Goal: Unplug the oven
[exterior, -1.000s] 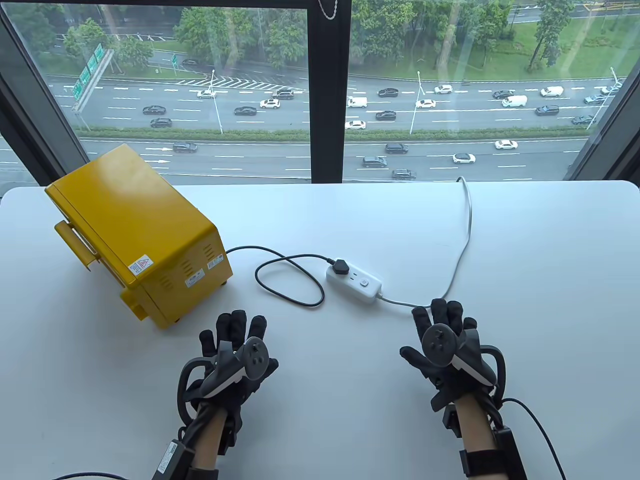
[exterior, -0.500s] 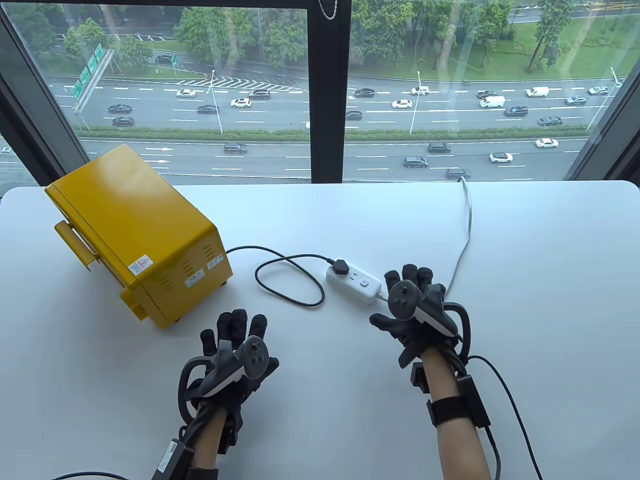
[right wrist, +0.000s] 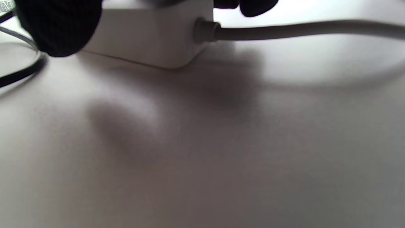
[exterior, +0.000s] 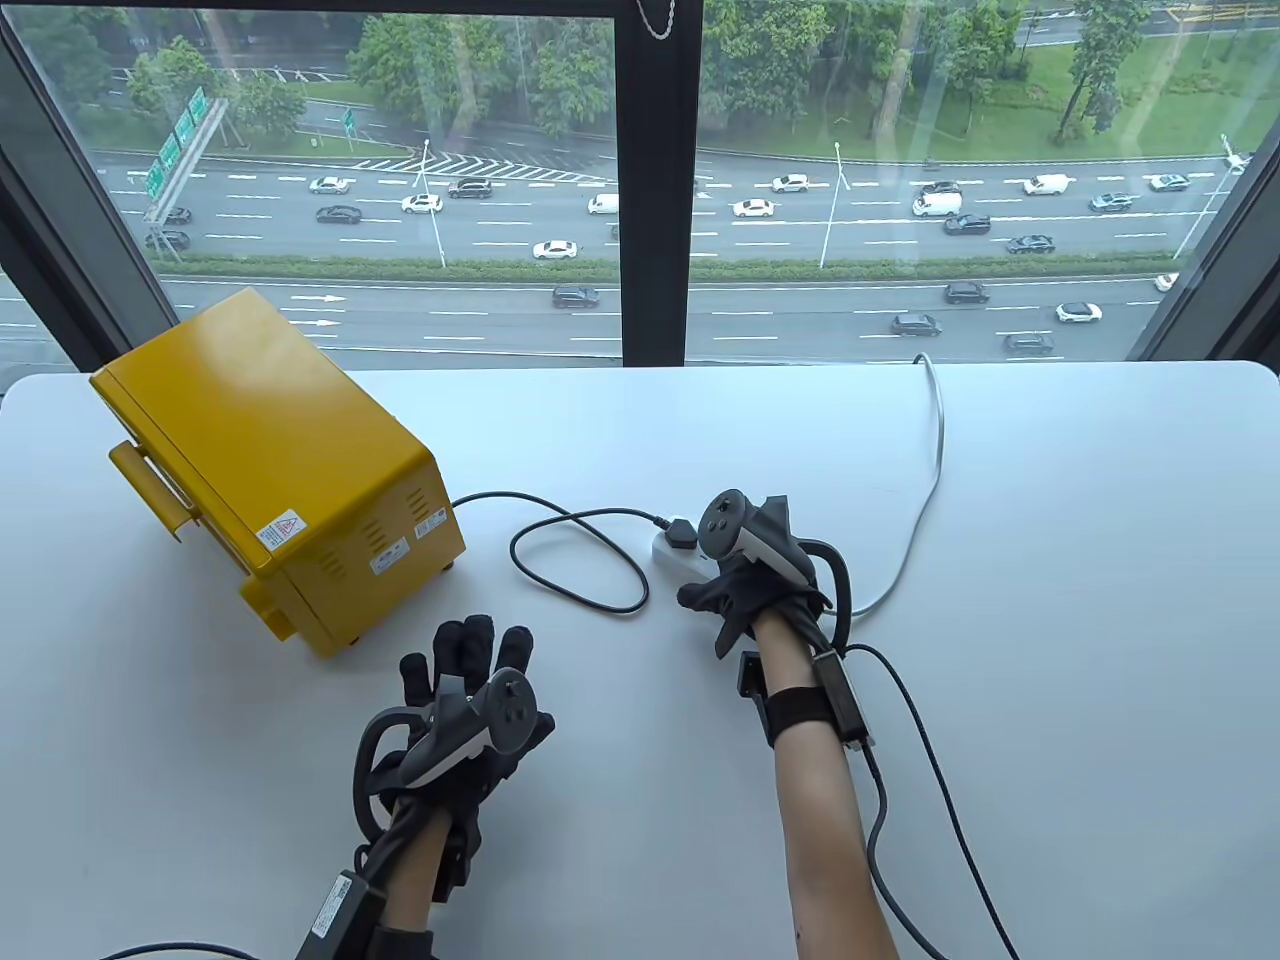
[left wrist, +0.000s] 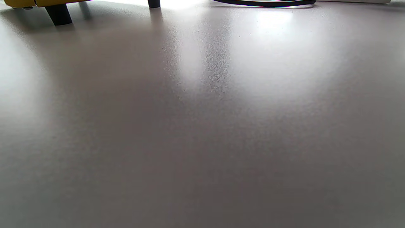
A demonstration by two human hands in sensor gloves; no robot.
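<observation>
The yellow oven [exterior: 270,470] stands at the table's left. Its black cord [exterior: 580,560] loops to a black plug [exterior: 682,532] seated in the left end of a white power strip [exterior: 666,552]. My right hand [exterior: 745,575] lies over the strip and hides most of it. In the right wrist view my thumb [right wrist: 60,25] is at the near side of the strip [right wrist: 148,34] and other fingertips [right wrist: 253,6] reach over its top. My left hand [exterior: 465,680] rests flat on the table with fingers spread, in front of the oven, holding nothing.
The strip's grey cable [exterior: 925,500] runs right and back over the table's far edge; it also shows in the right wrist view [right wrist: 300,28]. The oven's black feet [left wrist: 58,14] show in the left wrist view. A window stands behind the white table [exterior: 1050,600].
My right hand has moved forward and left from the table's front right onto the power strip. My left hand has stayed put. Plug and cord have not moved.
</observation>
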